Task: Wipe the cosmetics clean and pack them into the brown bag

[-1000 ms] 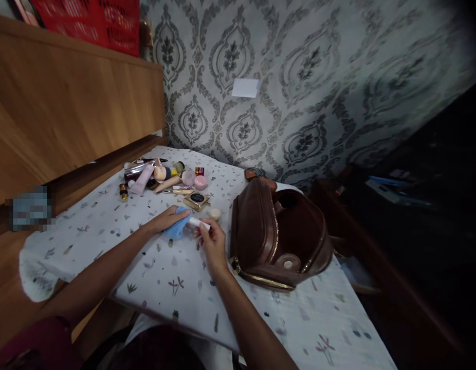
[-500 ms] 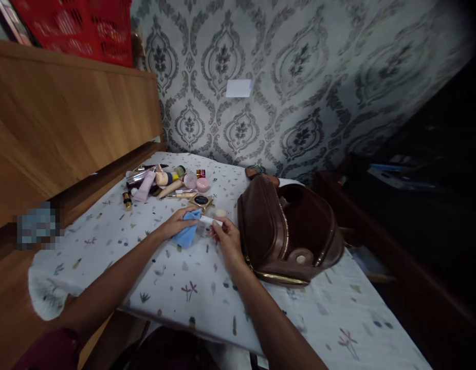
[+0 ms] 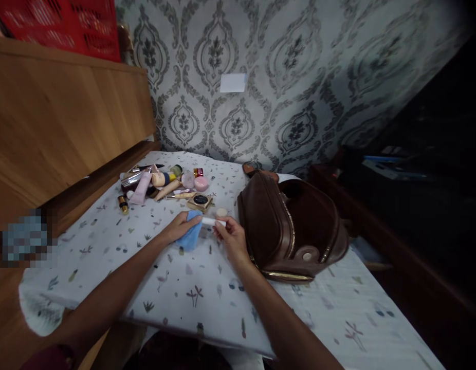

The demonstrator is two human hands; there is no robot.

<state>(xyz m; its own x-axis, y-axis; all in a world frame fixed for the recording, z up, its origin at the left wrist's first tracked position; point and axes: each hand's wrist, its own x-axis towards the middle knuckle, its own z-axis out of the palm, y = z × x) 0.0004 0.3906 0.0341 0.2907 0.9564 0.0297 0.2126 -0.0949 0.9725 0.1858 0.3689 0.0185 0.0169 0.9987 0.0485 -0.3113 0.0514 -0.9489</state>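
While the left hand (image 3: 178, 228) pinches a blue cloth (image 3: 190, 238) at one end of a white tube (image 3: 209, 221), the right hand (image 3: 235, 241) has its fingers closed on the other, over the desk (image 3: 218, 295). The cloth looks less bunched than a second ago.

On table (image 3: 222, 313): cosmetics (image 3: 158, 179), toward back left; bottle (image 3: 123, 204), just left of them; bag (image 3: 263, 221), right; compact (image 3: 200, 201), just before cosmetics, left of bag. Cloth (image 3: 189, 238), in left hand (image 3: 179, 226); tube (image 3: 208, 221), between cloth and right hand (image 3: 233, 239). Basket (image 3: 68, 25), on cabinet (image 3: 68, 103), left. Wall (image 3: 261, 118), behind table.
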